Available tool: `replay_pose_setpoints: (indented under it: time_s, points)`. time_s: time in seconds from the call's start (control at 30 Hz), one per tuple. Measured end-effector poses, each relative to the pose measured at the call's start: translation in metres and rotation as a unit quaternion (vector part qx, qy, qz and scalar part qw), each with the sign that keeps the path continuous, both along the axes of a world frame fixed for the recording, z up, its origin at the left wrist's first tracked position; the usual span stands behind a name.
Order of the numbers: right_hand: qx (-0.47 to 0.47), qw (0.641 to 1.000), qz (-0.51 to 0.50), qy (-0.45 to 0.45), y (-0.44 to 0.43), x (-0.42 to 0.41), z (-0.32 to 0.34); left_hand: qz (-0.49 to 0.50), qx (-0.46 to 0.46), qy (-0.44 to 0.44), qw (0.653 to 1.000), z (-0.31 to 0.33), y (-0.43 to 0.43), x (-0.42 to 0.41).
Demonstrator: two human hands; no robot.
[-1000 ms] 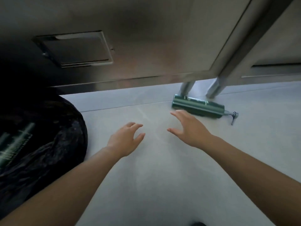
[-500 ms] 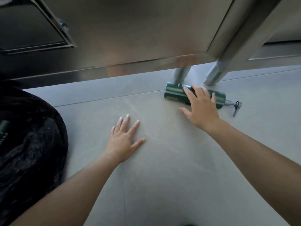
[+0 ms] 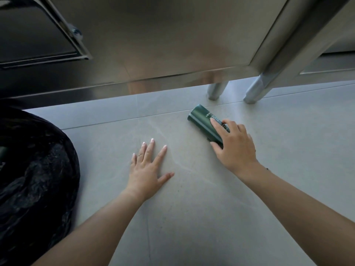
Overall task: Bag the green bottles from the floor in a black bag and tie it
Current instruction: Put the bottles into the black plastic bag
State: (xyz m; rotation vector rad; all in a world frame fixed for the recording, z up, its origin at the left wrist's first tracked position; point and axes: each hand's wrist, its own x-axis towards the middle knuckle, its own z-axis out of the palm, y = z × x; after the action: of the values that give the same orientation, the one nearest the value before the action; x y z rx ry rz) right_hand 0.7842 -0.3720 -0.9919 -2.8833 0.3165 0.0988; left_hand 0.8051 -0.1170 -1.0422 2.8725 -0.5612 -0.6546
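The left hand (image 3: 148,169) lies flat and open on the floor (image 3: 192,217), fingers spread, apparently bracing the body and holding nothing. To its right and a little farther off, the right hand (image 3: 235,148) is closed around a green bottle (image 3: 203,124), thumb on the near side and fingers curled over the top. The bottle points away and to the left, base end toward the far left; its other end is hidden under the hand, so whether it is already off the floor cannot be told.

At the far left edge sits the black bag (image 3: 38,169), bulging and glossy, well apart from both hands. A faint greenish patch shows through its film near the left edge, which may be a bottle already inside, though that is too dim to be sure. Its mouth is not in view. Behind everything stands a stainless steel cabinet (image 3: 153,45), with two metal legs (image 3: 217,91) just beyond the bottle.

The step in hand looks like the pickup of this bottle. The next move would call for carrying it leftward across the open floor to the bag, finding the opening, probably with the left hand freed to hold it wide, and dropping the bottle in. No other loose bottle shows here, so tying may follow soon.
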Motion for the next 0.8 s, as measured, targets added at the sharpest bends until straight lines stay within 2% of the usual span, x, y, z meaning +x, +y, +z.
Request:
replay_pose_setpoints:
  time_s: [0.23, 0.43, 0.53, 0.67, 0.8]
  points:
    - [0.021, 1.000, 0.004, 0.016, 0.009, -0.007, 0.000, -0.023, 0.022, 0.021, 0.999, 0.010, 0.005, 0.006]
    - [0.233, 0.971, -0.024, 0.040, 0.047, -0.018, 0.001, -0.070, 0.046, 0.011, 0.996, 0.037, 0.046, 0.022]
    - [0.250, 0.967, -0.001, 0.052, 0.074, -0.017, 0.011, -0.072, 0.040, -0.005, 0.997, 0.061, 0.074, 0.023]
    - [0.274, 0.960, 0.042, 0.040, 0.124, -0.009, 0.038, -0.022, -0.027, -0.044, 0.998, 0.101, 0.121, 0.023]
    - [0.260, 0.955, 0.139, 0.031, 0.180, 0.005, 0.074, -0.010, -0.037, -0.086, 0.996, 0.142, 0.185, 0.016]
